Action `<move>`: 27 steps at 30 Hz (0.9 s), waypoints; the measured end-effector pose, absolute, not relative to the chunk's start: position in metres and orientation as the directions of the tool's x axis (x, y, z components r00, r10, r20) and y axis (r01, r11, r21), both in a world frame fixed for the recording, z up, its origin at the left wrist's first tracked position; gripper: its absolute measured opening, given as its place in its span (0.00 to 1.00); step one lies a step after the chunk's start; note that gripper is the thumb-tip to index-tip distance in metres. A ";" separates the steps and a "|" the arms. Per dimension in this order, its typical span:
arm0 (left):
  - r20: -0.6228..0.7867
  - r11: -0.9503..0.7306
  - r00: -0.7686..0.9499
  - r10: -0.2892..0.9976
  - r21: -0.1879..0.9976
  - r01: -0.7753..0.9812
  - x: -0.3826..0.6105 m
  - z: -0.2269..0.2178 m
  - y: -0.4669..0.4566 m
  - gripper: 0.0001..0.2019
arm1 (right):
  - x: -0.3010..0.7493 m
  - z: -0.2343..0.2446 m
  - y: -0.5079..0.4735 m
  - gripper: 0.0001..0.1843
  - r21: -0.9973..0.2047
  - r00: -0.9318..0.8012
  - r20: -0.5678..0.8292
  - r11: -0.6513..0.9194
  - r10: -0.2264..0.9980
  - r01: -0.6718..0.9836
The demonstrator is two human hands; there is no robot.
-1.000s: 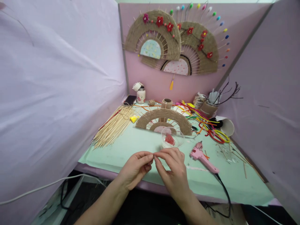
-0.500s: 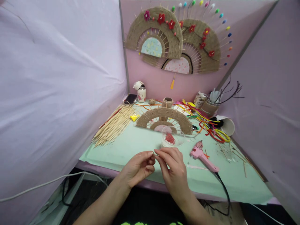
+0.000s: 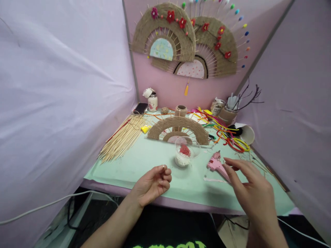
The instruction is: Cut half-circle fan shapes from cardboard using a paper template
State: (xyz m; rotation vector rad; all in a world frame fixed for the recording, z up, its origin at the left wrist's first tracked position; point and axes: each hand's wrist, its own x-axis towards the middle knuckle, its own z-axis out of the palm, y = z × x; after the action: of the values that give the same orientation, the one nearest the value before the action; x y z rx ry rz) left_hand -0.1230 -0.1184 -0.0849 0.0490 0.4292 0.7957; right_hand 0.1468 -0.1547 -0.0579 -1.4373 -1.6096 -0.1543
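My left hand (image 3: 153,182) hovers over the near edge of the mint-green table (image 3: 144,162), its thumb and forefinger pinched on something tiny I cannot make out. My right hand (image 3: 252,186) is out to the right with fingers spread, holding nothing, just above the pink glue gun (image 3: 217,165). A clear plastic cup (image 3: 185,151) with white beads and a red flower piece stands between the hands. Behind it lies a half-round twine-woven fan (image 3: 178,128).
A bundle of bamboo skewers (image 3: 123,137) lies at the left. Coloured pipe cleaners (image 3: 227,136), a paper cup (image 3: 247,133), jars and a twine spool (image 3: 180,111) crowd the back right. Two finished fans (image 3: 188,41) hang on the pink wall. Cloth partitions close both sides.
My right hand has left the left hand and swung right to the glue gun, opening its fingers. The left hand stays put, still pinched. The view has shifted slightly.
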 end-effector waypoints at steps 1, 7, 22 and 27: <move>-0.348 0.712 0.631 0.693 0.196 -0.674 -0.121 -0.085 -0.119 0.06 | 0.146 -0.058 -0.157 0.07 -0.488 0.120 0.672 0.316 0.730 0.813; -0.325 0.739 0.665 0.672 0.249 -0.626 -0.107 -0.087 -0.126 0.06 | 0.074 -0.063 -0.161 0.15 -0.613 -0.067 0.637 0.558 0.768 0.560; -0.327 0.602 0.515 0.792 0.557 -0.573 -0.098 -0.094 -0.129 0.13 | 0.041 -0.079 -0.155 0.25 -0.583 -0.059 0.694 0.608 0.718 0.539; -0.341 0.593 0.495 0.799 0.582 -0.557 -0.100 -0.091 -0.128 0.10 | 0.041 -0.082 -0.153 0.26 -0.581 -0.063 0.698 0.616 0.713 0.533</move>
State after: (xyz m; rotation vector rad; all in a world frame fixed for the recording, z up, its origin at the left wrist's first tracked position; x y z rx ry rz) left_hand -0.1003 -0.1276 -0.0913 0.4277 0.6337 0.8523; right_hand 0.0408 -0.1528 -0.0815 -1.0255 -1.7266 0.2017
